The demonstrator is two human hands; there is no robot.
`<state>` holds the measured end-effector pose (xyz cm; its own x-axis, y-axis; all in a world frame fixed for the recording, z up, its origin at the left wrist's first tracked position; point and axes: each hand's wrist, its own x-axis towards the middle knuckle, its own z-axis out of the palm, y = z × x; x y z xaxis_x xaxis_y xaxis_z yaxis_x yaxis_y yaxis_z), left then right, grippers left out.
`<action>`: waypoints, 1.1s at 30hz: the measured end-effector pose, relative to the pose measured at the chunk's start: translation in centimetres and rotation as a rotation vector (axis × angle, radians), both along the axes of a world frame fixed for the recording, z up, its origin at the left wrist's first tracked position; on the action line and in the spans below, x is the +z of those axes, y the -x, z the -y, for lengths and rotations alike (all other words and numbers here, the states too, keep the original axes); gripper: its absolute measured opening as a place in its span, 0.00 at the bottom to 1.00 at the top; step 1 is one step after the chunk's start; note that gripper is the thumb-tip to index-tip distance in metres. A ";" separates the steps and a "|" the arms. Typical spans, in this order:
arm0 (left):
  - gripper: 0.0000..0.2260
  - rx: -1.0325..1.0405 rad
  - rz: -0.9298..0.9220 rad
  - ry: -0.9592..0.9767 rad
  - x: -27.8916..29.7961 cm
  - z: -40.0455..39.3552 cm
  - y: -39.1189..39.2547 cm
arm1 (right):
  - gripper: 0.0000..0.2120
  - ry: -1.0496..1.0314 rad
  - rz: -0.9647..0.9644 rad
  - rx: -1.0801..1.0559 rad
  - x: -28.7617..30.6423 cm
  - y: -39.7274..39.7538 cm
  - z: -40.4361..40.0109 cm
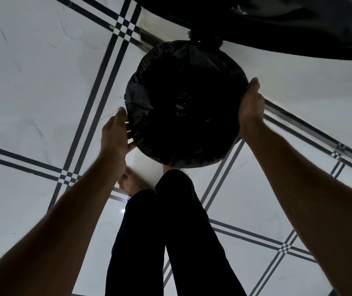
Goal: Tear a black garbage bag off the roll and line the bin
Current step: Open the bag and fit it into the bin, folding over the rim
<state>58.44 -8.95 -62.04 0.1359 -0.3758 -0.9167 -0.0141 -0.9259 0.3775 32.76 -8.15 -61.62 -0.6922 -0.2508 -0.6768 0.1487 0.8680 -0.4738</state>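
A round bin point(224, 67) stands on the floor in front of me, seen from above. A black garbage bag point(149, 116) lines its inside and is folded over the rim all the way round. My left hand point(115, 133) presses against the bag at the bin's left rim, fingers curled on the plastic. My right hand point(250, 105) grips the bag-covered rim on the right side. The bag roll is not in view.
White floor tiles with dark double stripes point(98, 99) surround the bin. A large dark object point(277, 24) overhangs the top right, just behind the bin. My legs in black trousers point(164, 231) and a bare foot point(132, 180) stand close below the bin.
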 end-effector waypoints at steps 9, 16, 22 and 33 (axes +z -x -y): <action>0.24 -0.001 -0.108 -0.049 0.6 -0.2 -0.6 | 0.25 0.088 -0.081 0.015 -1.4 0.5 0.1; 0.27 0.167 -0.179 -0.076 0.3 -1.5 -0.8 | 0.26 0.027 -0.419 0.007 -1.6 0.4 0.1; 0.26 0.159 -0.185 -0.098 0.7 -3.1 -0.1 | 0.07 -0.036 -0.332 -0.154 -0.1 -1.4 -4.2; 0.29 0.304 -0.259 -0.167 0.7 -5.2 0.3 | 0.19 -0.025 0.257 -0.536 2.3 -1.9 -5.5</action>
<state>58.15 -3.75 -61.35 -0.0253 -0.1983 -0.9798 0.3447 -0.9218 0.1777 34.62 -2.69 -59.32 -0.5313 0.1065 -0.8405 0.6763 0.6508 -0.3450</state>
